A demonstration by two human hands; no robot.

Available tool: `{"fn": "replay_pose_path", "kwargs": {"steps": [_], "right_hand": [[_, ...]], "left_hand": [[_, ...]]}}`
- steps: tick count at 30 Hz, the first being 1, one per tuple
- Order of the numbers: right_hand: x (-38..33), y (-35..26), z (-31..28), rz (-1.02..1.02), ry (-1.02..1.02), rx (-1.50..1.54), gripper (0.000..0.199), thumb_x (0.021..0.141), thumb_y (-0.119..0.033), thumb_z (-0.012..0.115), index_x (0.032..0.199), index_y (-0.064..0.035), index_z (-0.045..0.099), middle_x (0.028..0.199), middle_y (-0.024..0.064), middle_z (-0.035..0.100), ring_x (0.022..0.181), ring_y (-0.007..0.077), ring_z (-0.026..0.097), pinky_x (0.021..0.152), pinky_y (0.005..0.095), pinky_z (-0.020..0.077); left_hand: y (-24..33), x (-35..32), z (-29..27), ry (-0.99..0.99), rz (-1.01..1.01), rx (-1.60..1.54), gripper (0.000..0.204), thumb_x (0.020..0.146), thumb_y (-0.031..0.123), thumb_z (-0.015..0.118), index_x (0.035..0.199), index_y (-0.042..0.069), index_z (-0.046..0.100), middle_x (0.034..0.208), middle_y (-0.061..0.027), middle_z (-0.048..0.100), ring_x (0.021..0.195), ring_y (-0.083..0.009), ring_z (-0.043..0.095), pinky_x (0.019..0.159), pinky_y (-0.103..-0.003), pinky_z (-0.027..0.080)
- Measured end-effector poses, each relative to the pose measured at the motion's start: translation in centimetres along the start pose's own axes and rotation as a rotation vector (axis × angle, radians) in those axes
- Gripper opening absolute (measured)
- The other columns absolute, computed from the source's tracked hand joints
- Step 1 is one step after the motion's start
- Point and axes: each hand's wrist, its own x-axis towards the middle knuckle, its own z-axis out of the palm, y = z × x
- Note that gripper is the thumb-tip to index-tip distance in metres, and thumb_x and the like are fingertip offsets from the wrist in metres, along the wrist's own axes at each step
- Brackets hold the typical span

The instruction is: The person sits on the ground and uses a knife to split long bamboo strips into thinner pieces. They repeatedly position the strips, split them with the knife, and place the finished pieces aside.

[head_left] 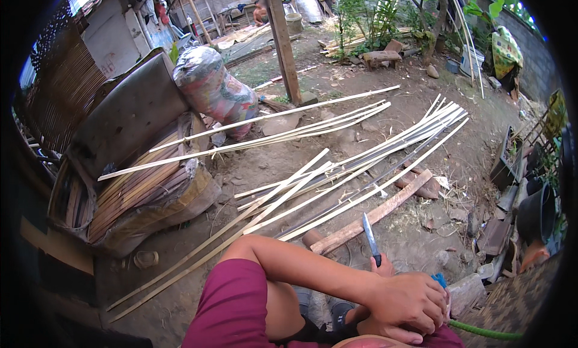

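My left hand (408,306) is at the lower right, its bare forearm crossing in front of me from a maroon sleeve. Its fingers are curled down and closed, and what lies under them is hidden. Partly covered by that forearm, my right hand (383,268) grips the dark handle of a knife (369,235). The blade points up and away from me. Just beyond the knife lies a thick, rough piece of wood (385,210) on the dirt. Long pale split bamboo strips (355,161) are spread past it, some crossing each other.
At left, a worn old seat (129,101) holds a pile of brown strips (138,179). A stuffed sack (217,86) leans beside it, near a wooden post (282,43). Black plant pots (536,212) line the right side. A green cord (487,332) runs at lower right.
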Motion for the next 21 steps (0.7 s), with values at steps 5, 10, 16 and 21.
{"fn": "replay_pose_path", "kwargs": {"steps": [5,10,16,21], "right_hand": [[-4.7,0.3,-2.5,0.065,-0.036,-0.007,0.046,0.089,-0.048,0.065,0.119,-0.0133,0.060,0.093,0.0208,0.068,0.087,0.0446,0.066,0.075,0.0543,0.0510],[-9.1,2.7,-4.4,0.151,-0.045,-0.022,0.047,0.089,-0.048,0.065,0.121,-0.0135,0.059,0.095,0.0208,0.067,0.089,0.0441,0.064,0.076,0.0539,0.0501],[-10.1,3.5,-4.8,0.221,-0.052,-0.037,0.048,0.089,-0.049,0.064,0.122,-0.0137,0.058,0.098,0.0207,0.065,0.091,0.0435,0.063,0.078,0.0535,0.0489],[-10.0,3.6,-4.7,0.246,-0.068,-0.056,0.049,0.090,-0.049,0.064,0.123,-0.0139,0.057,0.100,0.0207,0.064,0.093,0.0430,0.061,0.080,0.0532,0.0480]], "left_hand": [[-0.2,-0.9,-0.8,0.114,-0.032,-0.054,0.029,0.084,0.032,0.064,0.096,0.005,0.069,0.105,-0.0128,0.068,0.102,-0.0314,0.065,0.087,-0.044,0.051],[-1.5,-2.6,-0.7,0.095,-0.232,-0.184,0.048,0.086,0.039,0.066,0.113,-0.001,0.065,0.115,-0.0182,0.065,0.110,-0.0374,0.062,0.094,-0.046,0.048],[-2.3,-4.1,-1.2,0.077,-0.540,-0.361,0.066,0.085,0.051,0.068,0.121,-0.004,0.061,0.118,-0.0218,0.064,0.114,-0.0369,0.061,0.098,-0.044,0.047],[-2.4,-4.2,-1.6,0.010,-0.572,-0.367,0.071,0.085,0.056,0.065,0.123,-0.004,0.060,0.119,-0.0226,0.063,0.113,-0.0375,0.060,0.098,-0.044,0.047]]}}
